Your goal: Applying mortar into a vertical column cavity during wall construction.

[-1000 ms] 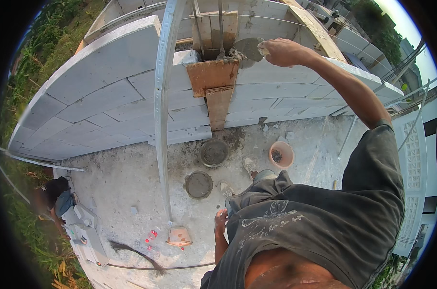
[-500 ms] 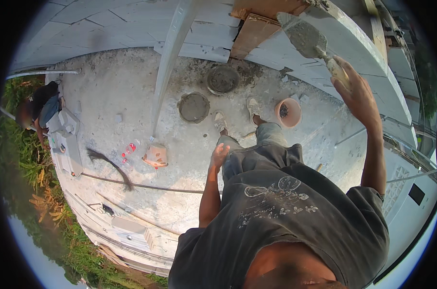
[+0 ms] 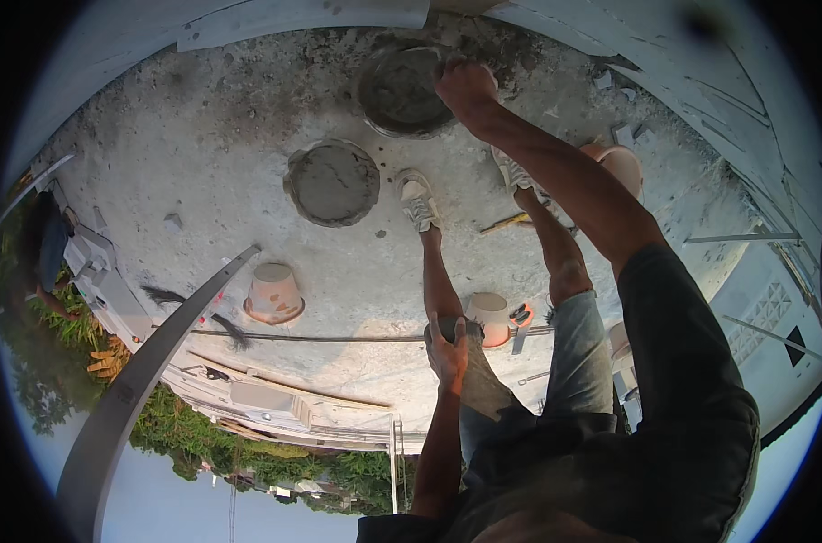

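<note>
My right hand (image 3: 466, 90) is closed in a fist at the right rim of a round dark tub of wet grey mortar (image 3: 402, 90). The trowel it held half a second ago is hidden behind the hand and in the tub. My left hand (image 3: 447, 351) rests on my left knee with its fingers laid along it and holds nothing. A second round tub of grey mortar (image 3: 334, 184) stands nearer and to the left, its surface fairly smooth.
An upturned pinkish bucket (image 3: 274, 294) stands at the left, another bucket (image 3: 489, 319) beyond my left knee. A pink bucket (image 3: 621, 167) stands right of my right foot. A metal bar (image 3: 171, 362) slants up at left. A person (image 3: 49, 244) crouches far left.
My right hand has come down from the raised trowel position at the wall to the far mortar tub. I have bent forward, and my left hand has moved down onto the knee.
</note>
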The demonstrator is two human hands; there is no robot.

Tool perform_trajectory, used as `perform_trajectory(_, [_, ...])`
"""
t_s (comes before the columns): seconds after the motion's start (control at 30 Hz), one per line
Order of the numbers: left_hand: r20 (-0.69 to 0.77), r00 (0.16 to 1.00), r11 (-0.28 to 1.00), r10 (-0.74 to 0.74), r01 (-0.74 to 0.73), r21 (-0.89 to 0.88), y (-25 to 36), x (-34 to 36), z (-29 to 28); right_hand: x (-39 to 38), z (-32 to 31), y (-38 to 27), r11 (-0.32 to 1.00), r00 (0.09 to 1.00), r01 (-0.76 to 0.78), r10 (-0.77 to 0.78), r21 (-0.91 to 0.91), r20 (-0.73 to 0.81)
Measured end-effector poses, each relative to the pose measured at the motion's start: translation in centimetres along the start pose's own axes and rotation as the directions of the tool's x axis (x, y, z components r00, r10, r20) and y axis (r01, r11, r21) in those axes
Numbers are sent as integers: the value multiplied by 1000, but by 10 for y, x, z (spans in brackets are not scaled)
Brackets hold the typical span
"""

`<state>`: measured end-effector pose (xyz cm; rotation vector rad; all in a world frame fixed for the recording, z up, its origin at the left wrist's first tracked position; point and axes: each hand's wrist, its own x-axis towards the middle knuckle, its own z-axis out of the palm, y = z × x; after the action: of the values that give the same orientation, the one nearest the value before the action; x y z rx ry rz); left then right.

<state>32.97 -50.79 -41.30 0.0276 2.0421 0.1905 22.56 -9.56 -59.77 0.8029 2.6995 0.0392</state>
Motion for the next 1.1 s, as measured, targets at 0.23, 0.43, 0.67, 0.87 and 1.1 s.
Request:
perform_trajectory(0.23, [204,958,934,-204,252,-252,-56,93,-4,9,44,-95,900,932,356,-324,-251,162])
perform_trajectory(0.43, [93,996,983,4,-21,184,-64,118,0,-4,9,-15,929,927,329,-351,166,128])
perform_trajectory(0.67, [98,995,995,-25,34,-89,-52,84,-15,4,15,38,992,980,123,-127,34,156])
perform_trajectory(0.87, [-2,997,971,-75,72,-228,-41,93,-11,42,93,3,949,892,315,-306,31,332])
perform_trajectory(1.1, [102,973,976,-205,212,-59,-78,92,-22,25,80,23,887,870,306,-408,346,278])
